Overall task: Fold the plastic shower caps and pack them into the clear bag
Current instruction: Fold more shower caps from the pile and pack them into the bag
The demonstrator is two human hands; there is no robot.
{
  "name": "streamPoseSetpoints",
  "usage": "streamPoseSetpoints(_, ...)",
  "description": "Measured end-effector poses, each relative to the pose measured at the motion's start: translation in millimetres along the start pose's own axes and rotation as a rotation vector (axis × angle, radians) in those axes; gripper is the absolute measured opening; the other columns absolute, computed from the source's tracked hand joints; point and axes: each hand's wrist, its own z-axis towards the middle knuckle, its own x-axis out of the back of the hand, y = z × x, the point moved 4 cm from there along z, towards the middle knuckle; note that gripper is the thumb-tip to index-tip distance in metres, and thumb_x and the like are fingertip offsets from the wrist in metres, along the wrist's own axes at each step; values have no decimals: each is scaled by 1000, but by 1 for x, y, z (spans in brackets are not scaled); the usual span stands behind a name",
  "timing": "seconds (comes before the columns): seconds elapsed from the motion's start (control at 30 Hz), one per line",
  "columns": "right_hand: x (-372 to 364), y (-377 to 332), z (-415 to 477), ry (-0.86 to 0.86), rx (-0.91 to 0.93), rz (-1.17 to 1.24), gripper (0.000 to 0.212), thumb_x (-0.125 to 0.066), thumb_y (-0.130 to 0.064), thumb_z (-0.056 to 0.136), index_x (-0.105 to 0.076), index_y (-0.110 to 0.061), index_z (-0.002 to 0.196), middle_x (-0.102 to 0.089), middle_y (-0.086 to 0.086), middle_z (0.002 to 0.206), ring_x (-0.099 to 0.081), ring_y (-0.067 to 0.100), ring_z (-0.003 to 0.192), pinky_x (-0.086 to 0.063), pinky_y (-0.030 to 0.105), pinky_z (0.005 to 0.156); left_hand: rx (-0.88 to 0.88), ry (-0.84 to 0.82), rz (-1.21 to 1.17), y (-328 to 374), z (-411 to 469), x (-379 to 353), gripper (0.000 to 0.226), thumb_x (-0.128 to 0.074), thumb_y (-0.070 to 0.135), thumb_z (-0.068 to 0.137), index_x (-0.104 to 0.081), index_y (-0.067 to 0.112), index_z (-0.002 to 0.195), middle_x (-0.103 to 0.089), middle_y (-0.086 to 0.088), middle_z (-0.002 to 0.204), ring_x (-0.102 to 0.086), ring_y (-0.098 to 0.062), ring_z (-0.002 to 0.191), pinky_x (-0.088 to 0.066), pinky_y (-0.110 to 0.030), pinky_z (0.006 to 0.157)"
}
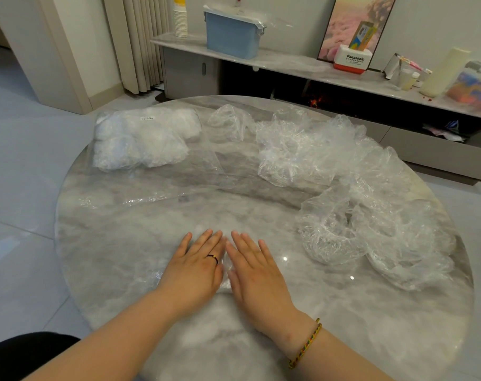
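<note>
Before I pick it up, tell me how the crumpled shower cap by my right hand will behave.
The shower cap is thin, wrinkled clear film, so it will probably flop and sag rather than hold shape. It looks light for its bulk, puffed with air. On the glossy table it would likely slide when pushed.

A round grey marble table [343,339] is set on a pale glossy tiled floor [22,188]. Beyond its far edge a long low marble-topped sideboard [288,61] is placed against a white wall [439,17], where a framed pink picture [349,23] is leaned. A pleated beige curtain [140,42] is hung beside its left end.
</note>
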Motion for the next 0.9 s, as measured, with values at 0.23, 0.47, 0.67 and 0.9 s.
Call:
streamPoseSetpoints(0.23, -10, 9, -3, -275, -105, -93, 75, 2, -36, 99, -70, -16, 107, -66, -1, 115, -63, 11, 106, -23, 27, 102, -22, 20, -26, -1, 2, -2, 94, 22, 43, 57, 3, 16, 146, 17, 9, 144, 9, -6, 140, 17, -26, 102)
streamPoseSetpoints(0.47, -12, 7, -5, -318, -107, -114, 75, 2, -36, 99, -69, -15, 109, -66, -1, 116, -63, 13, 107, -11, 27, 106, 4, -101, -32, 2, 2, -2, 104, 30, 41, 47, 12, 18, 147, 22, 8, 151, 26, -3, 133, 20, -26, 104)
streamPoseSetpoints(0.67, -11, 9, -5, -274, -110, -47, 52, -26, -42, 90, -71, -21, 104, -67, -4, 113, -64, 12, 104, -29, 31, 97, 6, 37, -80, 4, 5, 17, 68, -20, 41, 80, -49, 10, 132, -42, 1, 140, -47, -18, 127, -38, -31, 102)
streamPoseSetpoints(0.9, 2, 17, 2, -333, -239, 158, 106, -3, -65, 48, -11, -28, 146, -9, -11, 154, -1, 9, 142, 13, 26, 110, 216, -57, -364, -20, 12, 16, 59, -60, 39, 85, -33, 28, 137, -47, 18, 99, -42, -10, 117, -26, -20, 95)
